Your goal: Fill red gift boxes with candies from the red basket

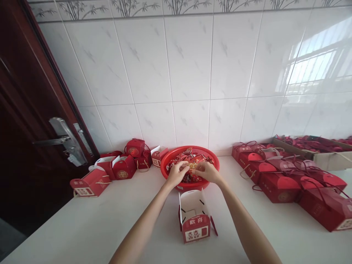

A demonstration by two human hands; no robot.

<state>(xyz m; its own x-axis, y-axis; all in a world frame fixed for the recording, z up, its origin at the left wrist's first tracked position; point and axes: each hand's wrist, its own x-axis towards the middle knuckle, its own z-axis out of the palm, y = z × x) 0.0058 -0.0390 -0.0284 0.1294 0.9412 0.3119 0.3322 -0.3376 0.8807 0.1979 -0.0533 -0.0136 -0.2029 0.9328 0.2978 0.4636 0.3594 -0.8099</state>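
Note:
Over the red plastic basket point(216, 165), my left hand point(176, 173) and my right hand point(208, 172) are close together. Between them, pinched in the fingers of both, is a small gold-and-red patterned wrapped candy point(191, 167). Many red-wrapped candies point(194, 178) fill the basket beneath. Just in front of it stands an open red gift box point(197, 221) with a white inside, its flaps up or spread. I see dark slots in its inner walls and no candy on the part of its bottom that shows.
Several red gift boxes point(124, 168) sit at the left near the door point(41, 91). Rows of red boxes with cord handles point(280, 185) fill the right side. Behind them is a cardboard carton point(330, 160) of red items. A tiled wall point(189, 66) closes the white table's back.

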